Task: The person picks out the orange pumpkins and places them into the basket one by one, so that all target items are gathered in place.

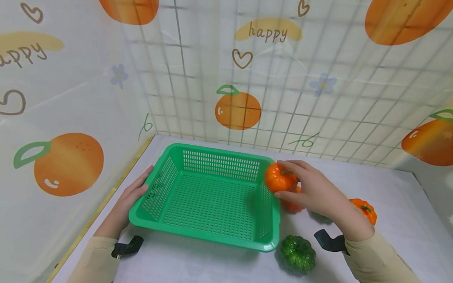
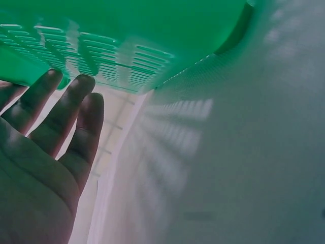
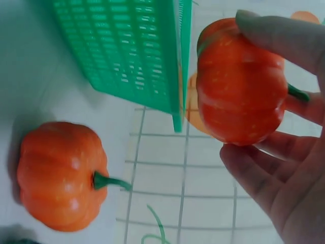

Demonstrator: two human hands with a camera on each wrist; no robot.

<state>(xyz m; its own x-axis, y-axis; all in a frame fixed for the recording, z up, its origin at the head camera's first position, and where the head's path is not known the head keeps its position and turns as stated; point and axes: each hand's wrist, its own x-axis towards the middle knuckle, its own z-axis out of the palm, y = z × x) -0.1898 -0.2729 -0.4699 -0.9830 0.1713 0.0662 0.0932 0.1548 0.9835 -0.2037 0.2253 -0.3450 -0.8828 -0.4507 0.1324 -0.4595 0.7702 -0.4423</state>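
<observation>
A green basket [image 1: 208, 236] is standing on the white table [image 1: 207, 270], occupying the area near the far left corner, with its long back side running along the far edge. The left hand [image 1: 128, 200] is resting against the basket's left wall, its fingers extending loosely rather than curling round the rim. The right hand [image 1: 311, 186] is gripping an orange pumpkin [image 1: 279, 178] between thumb and fingers, holding it up beside the basket's right rim, its green stem pointing towards the palm.

A second orange pumpkin [image 1: 292, 205] is lying on the table just outside that rim, partly hiding behind the right hand. A third orange pumpkin [image 1: 365, 209] is sitting farther towards the table's right edge, the forearm partly covering it. A dark green pumpkin [image 1: 298, 255] is lying just beside the basket's near right corner, and another green object [image 1: 321, 218] is showing partly under the forearm. Beyond the far edge, a printed sheet [image 1: 197, 115] is hanging over a grid.
</observation>
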